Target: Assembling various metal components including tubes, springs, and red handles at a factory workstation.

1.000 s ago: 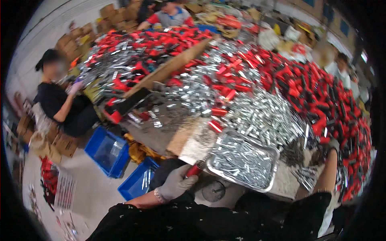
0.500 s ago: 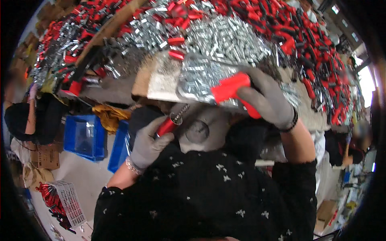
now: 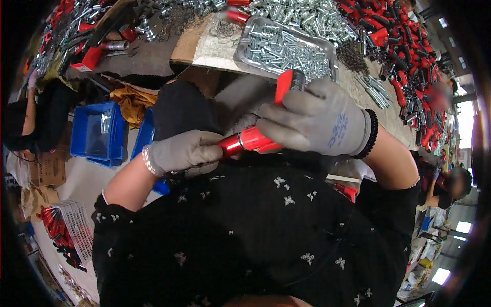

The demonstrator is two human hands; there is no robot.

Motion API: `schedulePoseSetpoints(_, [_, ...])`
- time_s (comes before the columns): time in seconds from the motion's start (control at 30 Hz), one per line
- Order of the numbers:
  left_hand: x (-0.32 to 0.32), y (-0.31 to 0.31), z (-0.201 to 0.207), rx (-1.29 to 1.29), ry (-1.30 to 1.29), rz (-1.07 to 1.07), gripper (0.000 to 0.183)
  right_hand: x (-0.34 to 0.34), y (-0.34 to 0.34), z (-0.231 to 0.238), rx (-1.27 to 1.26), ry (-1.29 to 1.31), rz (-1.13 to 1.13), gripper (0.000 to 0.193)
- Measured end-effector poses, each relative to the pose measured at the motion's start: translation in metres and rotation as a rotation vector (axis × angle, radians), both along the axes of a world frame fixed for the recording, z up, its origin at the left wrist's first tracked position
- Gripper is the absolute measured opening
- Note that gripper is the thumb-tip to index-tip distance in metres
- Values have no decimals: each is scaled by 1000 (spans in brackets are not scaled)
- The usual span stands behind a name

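In front of my chest both gloved hands hold red parts end to end. My left hand [image 3: 189, 152] is closed round a shiny red metal tube [image 3: 231, 146], its fingers wrapped about it. My right hand [image 3: 312, 120] grips a red plastic handle-like housing [image 3: 286, 87] with a black portion at its upper end. The housing's lower end meets the tube, with a thin ring at the joint. My fingers hide much of the housing. Just beyond the right hand, a metal tray [image 3: 286, 55] of small silver pins lies on the bench.
Piles of red-and-black handles [image 3: 394, 46] and silver metal parts [image 3: 302, 15] cover the bench. A wooden board [image 3: 110, 15] slants at the left. Blue crates [image 3: 97, 133] and a white basket [image 3: 76, 227] of red parts stand on the floor. Other people [image 3: 455, 183] sit at both sides.
My right hand has come down and inward with the red housing, which now meets the tube. The left hand has risen slightly with the tube. The view has shifted.
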State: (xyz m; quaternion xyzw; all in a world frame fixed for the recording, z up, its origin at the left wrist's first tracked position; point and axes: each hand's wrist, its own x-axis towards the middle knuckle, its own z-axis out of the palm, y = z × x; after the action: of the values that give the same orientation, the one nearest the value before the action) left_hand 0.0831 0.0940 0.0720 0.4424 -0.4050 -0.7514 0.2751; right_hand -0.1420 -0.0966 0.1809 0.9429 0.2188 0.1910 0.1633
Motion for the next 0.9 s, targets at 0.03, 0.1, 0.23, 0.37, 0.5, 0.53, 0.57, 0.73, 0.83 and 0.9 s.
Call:
schedulePoseSetpoints(0.03, [-3, 2, -27, -359, -108, 49, 61, -1, -1, 0, -71, -3, 52, 32])
schedulePoseSetpoints(0.1, [3, 1, -26, -233, -50, -1, 60, 1, -6, 0, 21, 119, 35, 33])
schedulePoseSetpoints(0.23, [-10, -7, 15, -207, -369, 100, 53, -10, -12, -17, 591, 411, -193, 38])
schedulePoseSetpoints(0.37, [-27, -6, 14, -810, -1062, 279, 43, -15, -14, -26, 1451, 828, -645, 39])
schedulePoseSetpoints(0.5, [-29, -16, 14, -689, -1158, 239, 44, -16, -10, -44, 2155, 541, -561, 46])
schedulePoseSetpoints(0.53, [-31, -16, 11, -593, -892, 329, 45, -17, -5, -45, 2151, 546, -553, 46])
schedulePoseSetpoints(0.57, [-30, -15, 6, -499, -622, 416, 46, -20, 1, -47, 2008, 310, -414, 48])
schedulePoseSetpoints(0.73, [-26, -12, 3, -512, -719, 415, 46, -39, -5, -79, 1227, 87, -312, 66])
schedulePoseSetpoints(0.83, [-27, -8, -11, -688, -1030, 338, 48, -33, 13, -64, 1283, 167, -722, 75])
schedulePoseSetpoints(0.9, [-24, -13, 0, -590, -949, 211, 49, -39, 17, -67, 972, 57, -845, 80])
